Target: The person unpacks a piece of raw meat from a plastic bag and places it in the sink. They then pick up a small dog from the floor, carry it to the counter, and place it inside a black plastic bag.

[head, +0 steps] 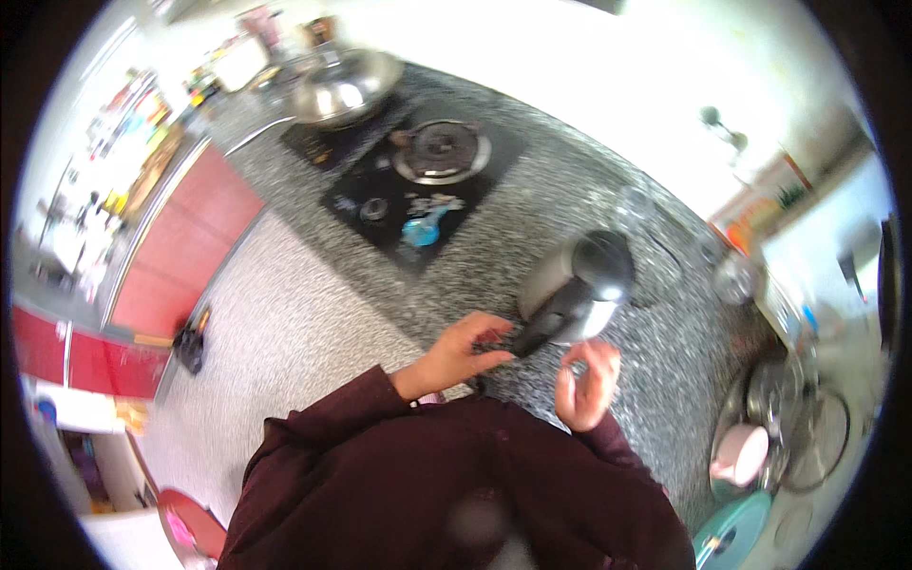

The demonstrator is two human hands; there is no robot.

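A steel electric kettle (588, 285) with a black lid and handle stands on the speckled granite worktop (470, 278), its handle pointing towards me. Beside the handle's near end is my left hand (463, 349), thumb and fingers spread around a gap, with nothing seen in it. My right hand (590, 385) is just below the kettle's body, its fingers loosely curled and a gap showing between thumb and fingers. I see nothing in it; whether its fingertips touch the kettle is blurred.
Left of the kettle is a black hob (392, 221) with a round burner (442, 149) and a blue spoon-like item (422, 231). A domed metal lid (349, 89) stands farther back. At right are a pink mug (741, 454), a glass jar (735, 279) and a green round item (734, 531).
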